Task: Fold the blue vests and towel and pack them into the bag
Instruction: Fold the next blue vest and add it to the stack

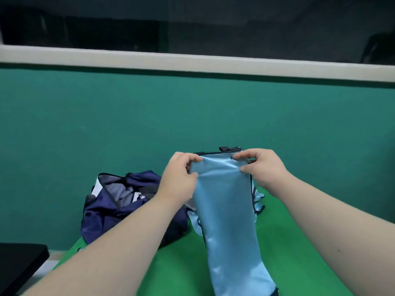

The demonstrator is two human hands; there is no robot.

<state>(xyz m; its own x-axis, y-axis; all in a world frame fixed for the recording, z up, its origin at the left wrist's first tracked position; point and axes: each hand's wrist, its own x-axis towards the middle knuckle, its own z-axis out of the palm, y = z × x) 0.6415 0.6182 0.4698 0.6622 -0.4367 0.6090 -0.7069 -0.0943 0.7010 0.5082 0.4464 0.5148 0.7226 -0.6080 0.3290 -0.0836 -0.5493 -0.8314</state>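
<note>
Pinching top corners of blue vest (228, 210), left hand (180, 178) and right hand (261, 167); vest hangs between hands; bag (119, 208) left.

No legible text, small dark print on navy bag (106, 218), unreadable

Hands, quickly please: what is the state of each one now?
Left hand: closed, pinching the blue vest at its top edge.
Right hand: closed, pinching the same vest's top edge.
</note>
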